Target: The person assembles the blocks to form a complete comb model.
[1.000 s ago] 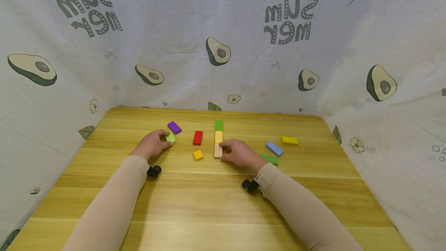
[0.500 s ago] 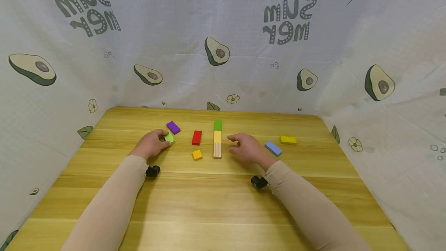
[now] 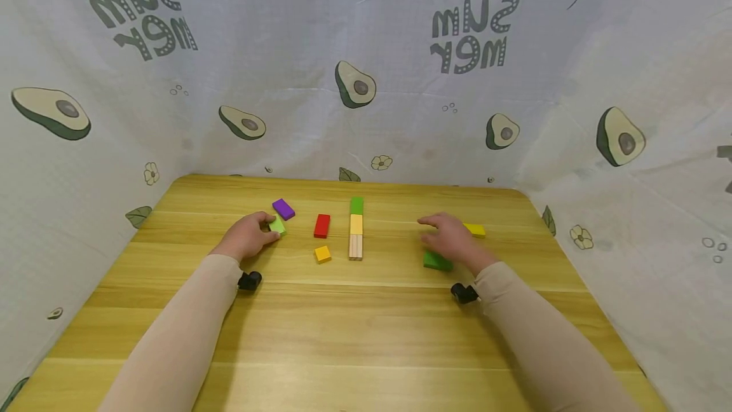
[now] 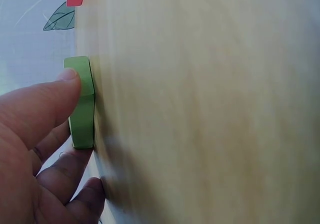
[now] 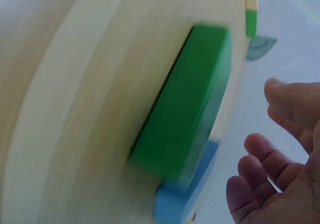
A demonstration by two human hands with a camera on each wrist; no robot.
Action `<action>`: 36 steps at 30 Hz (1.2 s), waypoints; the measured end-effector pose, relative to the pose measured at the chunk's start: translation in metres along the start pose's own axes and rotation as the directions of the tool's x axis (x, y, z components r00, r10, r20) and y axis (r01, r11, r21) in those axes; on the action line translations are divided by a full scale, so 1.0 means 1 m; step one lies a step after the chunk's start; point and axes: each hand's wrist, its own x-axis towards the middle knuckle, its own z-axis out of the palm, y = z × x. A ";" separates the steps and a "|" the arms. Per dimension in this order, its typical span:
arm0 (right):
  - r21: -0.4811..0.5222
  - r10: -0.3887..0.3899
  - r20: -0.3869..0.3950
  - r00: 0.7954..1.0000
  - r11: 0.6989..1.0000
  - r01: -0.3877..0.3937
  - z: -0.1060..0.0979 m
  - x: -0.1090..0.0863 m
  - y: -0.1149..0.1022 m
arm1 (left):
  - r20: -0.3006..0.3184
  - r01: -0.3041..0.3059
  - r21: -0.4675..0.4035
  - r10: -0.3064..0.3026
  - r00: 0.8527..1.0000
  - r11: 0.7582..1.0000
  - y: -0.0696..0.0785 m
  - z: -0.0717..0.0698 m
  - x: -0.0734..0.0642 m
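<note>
Avocado-printed cloth (image 3: 297, 30) hangs behind and around a wooden tabletop (image 3: 343, 336). On the tabletop's left part sits a lime-green block (image 3: 277, 226), pinched between thumb and fingers of the left hand (image 3: 244, 237). If that pinch slackened or twisted, the block could probably swing into the purple block (image 3: 283, 208) just beside it. Further along lie a red block (image 3: 322, 226) and an orange-yellow block (image 3: 323, 254), then a straight row, its parts touching end to end: bright green piece (image 3: 357, 205), pale yellow piece (image 3: 356, 224), plain-wood piece (image 3: 356, 247). With nothing visibly fastening them, a brushing sleeve might well skew the line. Right of it, the right hand (image 3: 448, 237) holds nothing, fingers loose and spread; a careless fingertip could knock the dark green block (image 3: 438, 260) below or the blue block (image 5: 172, 204) near it (the head view hides the blue one behind the hand). A yellow block (image 3: 475, 230) lies beyond. As for containers, none shows; every block lies directly on wood.
</note>
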 end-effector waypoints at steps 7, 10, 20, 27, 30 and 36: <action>-0.036 0.001 0.021 1.000 0.999 0.000 -0.008 -0.012 0.024 | 0.009 0.008 0.004 -0.009 1.000 1.000 0.000 0.000 0.000; -0.039 0.003 0.025 1.000 0.999 -0.002 -0.008 -0.016 0.031 | 0.007 0.010 0.002 -0.010 1.000 1.000 0.001 0.000 -0.001; 0.002 0.047 0.067 0.997 0.999 -0.047 -0.006 -0.026 0.047 | 0.011 0.007 0.008 -0.007 1.000 1.000 0.002 0.000 -0.001; 0.049 0.067 0.091 0.994 0.996 -0.072 -0.005 -0.030 0.053 | 0.024 -0.004 0.023 0.004 1.000 1.000 0.004 -0.001 -0.003; 0.060 0.060 0.101 0.993 0.996 -0.066 -0.005 -0.032 0.057 | 0.026 -0.018 0.054 0.017 1.000 0.998 0.004 -0.001 -0.003; 0.063 0.042 0.109 0.993 0.997 -0.049 -0.006 -0.033 0.064 | 0.014 -0.057 0.127 0.055 0.998 0.990 0.004 0.001 0.000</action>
